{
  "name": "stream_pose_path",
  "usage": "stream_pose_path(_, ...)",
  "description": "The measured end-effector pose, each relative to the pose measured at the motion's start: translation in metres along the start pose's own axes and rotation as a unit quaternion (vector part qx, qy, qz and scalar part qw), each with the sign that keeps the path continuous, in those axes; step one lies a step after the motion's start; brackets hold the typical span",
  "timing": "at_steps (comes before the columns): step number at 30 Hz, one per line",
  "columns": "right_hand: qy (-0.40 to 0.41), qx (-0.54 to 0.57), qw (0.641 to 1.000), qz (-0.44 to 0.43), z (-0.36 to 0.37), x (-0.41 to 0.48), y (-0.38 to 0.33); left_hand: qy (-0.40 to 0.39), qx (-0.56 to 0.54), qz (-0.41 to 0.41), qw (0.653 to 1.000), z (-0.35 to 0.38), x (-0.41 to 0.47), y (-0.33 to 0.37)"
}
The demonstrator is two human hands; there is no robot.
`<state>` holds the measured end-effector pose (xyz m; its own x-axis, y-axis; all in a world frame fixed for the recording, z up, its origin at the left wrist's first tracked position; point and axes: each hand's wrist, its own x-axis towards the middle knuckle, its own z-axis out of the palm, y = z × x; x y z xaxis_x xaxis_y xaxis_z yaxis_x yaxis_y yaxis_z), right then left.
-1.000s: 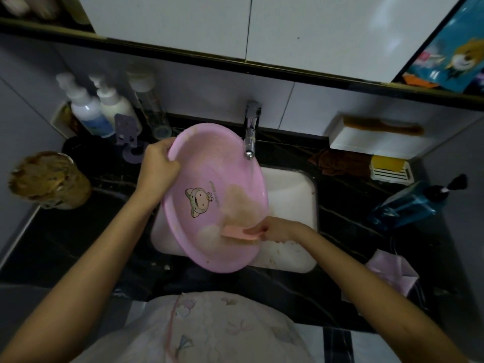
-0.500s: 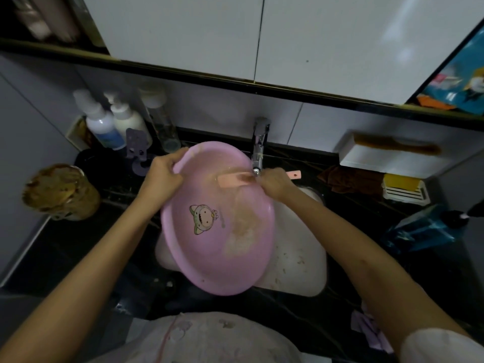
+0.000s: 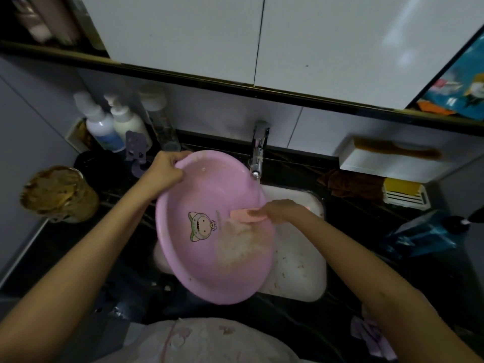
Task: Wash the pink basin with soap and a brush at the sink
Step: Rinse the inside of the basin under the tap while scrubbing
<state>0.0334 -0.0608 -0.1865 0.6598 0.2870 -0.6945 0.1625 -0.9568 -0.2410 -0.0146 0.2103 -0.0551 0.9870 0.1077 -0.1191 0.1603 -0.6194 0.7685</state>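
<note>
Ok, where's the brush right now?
In the head view, the brush is in the right hand, pressed against the inside of the pink basin, just right of its cartoon print, below the tap.

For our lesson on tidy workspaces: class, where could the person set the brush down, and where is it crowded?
Free: dark counter front left, between the left forearm and the pink basin; sink floor right of the basin. Crowded: bottles back left; brown cloth, soap dish, blue bottle right.
</note>
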Motion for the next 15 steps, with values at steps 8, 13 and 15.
stream_pose_path(8,0.213,-0.156,0.954,-0.144,-0.035,-0.001,-0.023,-0.034,-0.009,-0.004,0.999,0.000,0.008,-0.001)
stream_pose_path(13,0.294,-0.303,0.890,-0.171,-0.037,-0.002,-0.025,-0.041,-0.006,-0.005,0.999,0.002,0.013,-0.002)
stream_pose_path(15,0.265,-0.291,0.910,-0.127,-0.024,-0.003,-0.014,-0.044,-0.007,-0.010,0.999,0.002,0.014,-0.002)
